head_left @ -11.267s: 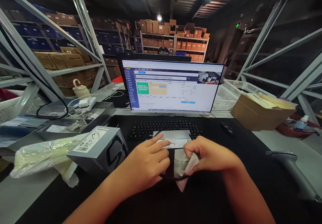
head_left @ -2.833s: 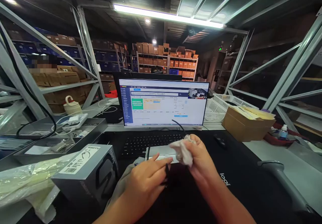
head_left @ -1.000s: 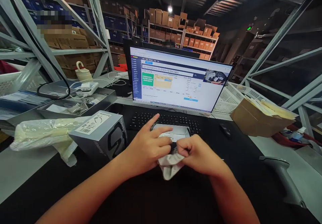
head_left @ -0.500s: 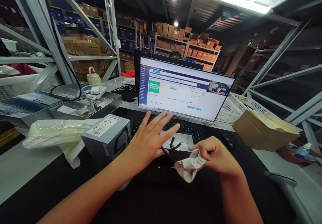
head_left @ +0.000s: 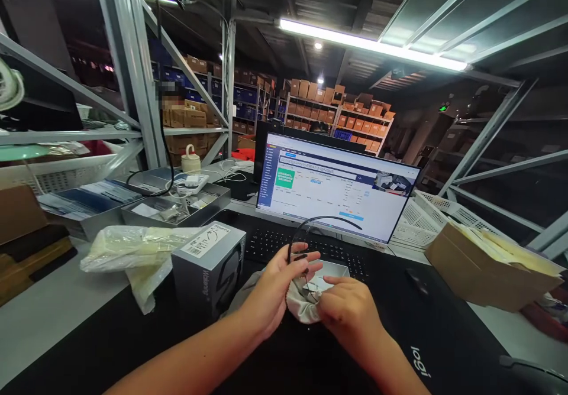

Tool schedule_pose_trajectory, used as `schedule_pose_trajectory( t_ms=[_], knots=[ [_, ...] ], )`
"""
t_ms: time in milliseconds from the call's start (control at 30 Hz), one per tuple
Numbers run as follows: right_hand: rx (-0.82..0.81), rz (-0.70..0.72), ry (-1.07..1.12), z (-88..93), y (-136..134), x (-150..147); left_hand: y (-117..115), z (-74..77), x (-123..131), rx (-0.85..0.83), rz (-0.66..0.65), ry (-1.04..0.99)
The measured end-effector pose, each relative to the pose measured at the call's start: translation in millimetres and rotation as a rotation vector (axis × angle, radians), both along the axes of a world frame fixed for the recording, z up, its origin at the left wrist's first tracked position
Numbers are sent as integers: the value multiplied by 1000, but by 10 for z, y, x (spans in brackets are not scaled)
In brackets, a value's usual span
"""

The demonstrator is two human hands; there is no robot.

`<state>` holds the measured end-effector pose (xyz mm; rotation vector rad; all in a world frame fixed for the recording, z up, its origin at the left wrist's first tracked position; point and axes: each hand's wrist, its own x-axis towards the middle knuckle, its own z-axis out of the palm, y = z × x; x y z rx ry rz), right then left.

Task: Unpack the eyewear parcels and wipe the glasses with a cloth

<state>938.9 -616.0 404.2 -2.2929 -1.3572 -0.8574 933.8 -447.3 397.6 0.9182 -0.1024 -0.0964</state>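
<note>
headset [head_left: 328, 217], a thin black band, is up off the desk [head_left: 53, 306], arcing in front of the monitor [head_left: 332, 185]. at the far left a plastic bag [head_left: 128, 247] and a grey box [head_left: 208, 262] lie apart from the hands. the left hand [head_left: 276, 285], spread open over the keyboard half a second ago, is now clenched round the band's lower end, so the headset is steadied again. just right of it the grey cloth [head_left: 300, 307] bunches against that end, pinched in the closed right hand [head_left: 348, 307]. by the look of it, wiping has resumed with both hands. a cardboard box [head_left: 479, 271] sits far right.
</note>
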Motion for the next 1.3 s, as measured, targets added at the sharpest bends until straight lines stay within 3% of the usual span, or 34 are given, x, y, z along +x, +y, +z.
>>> schedule_pose_trajectory(
  t_ms=[167, 267, 400, 533, 600, 700, 800, 967, 1033, 1133, 1233, 1300],
  knots=[
    [-77, -25, -80, -22, 19, -1, -5, -46, 58, 24, 81, -24],
    [-35, -8, -30, 23, -91, 50, -21, -62, 78, 74, 105, -49],
    [275, -18, 204, 110, -323, 155, -5, -116, 79, 257, 218, -274],
    [651, -13, 394, 123, -406, 149, 55, -158, -9, 699, 365, -519],
    [806, -26, 423, 86, -345, 102, 75, -157, -60, 831, 381, -593],
    [966, -10, 507, -16, -120, 13, 59, -177, -90, 850, 354, -604],
    [981, 2, 595, -163, 194, -81, 6, -269, -67, 796, 342, -545],
    [988, -135, 498, -320, 487, -173, -51, -434, -44, 816, 392, -572],
    [1029, -109, 566, -264, 462, -182, -63, -450, -63, 882, 467, -654],
    [1232, -13, 805, -45, 332, -192, -83, -429, -108, 959, 588, -865],
    [1420, 103, 1055, 167, 213, -207, -91, -384, -146, 1008, 616, -1052],
    [1467, 114, 1084, 190, 214, -223, -77, -357, -155, 1041, 616, -1091]
  ],
)
